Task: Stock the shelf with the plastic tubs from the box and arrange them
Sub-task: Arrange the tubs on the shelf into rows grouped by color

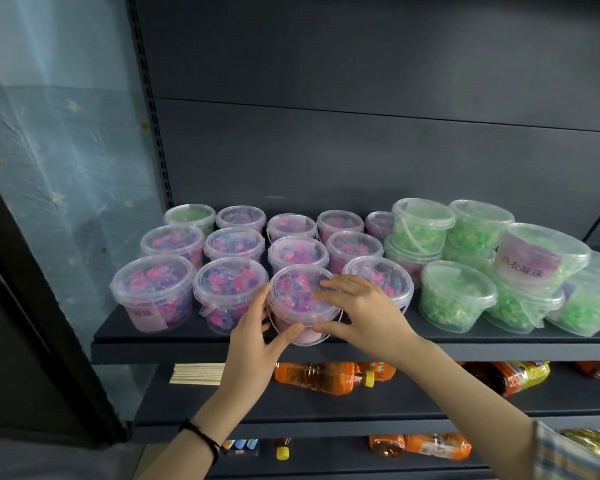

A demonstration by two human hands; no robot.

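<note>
left hand (253,341) and right hand (357,306) grip one clear round pink-filled plastic tub (300,306); pink rows (229,289) to their left i judge done, jumbled green plastic tubs (458,296) to their right remain.

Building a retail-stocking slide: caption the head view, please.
Left hand and right hand hold a pink-bead tub at the shelf front, green tubs stacked alongside.

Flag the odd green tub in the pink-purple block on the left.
The green tub in the back-left corner of the block, nearest the slotted upright. Every other tub in that block holds pink-and-purple contents.
</note>
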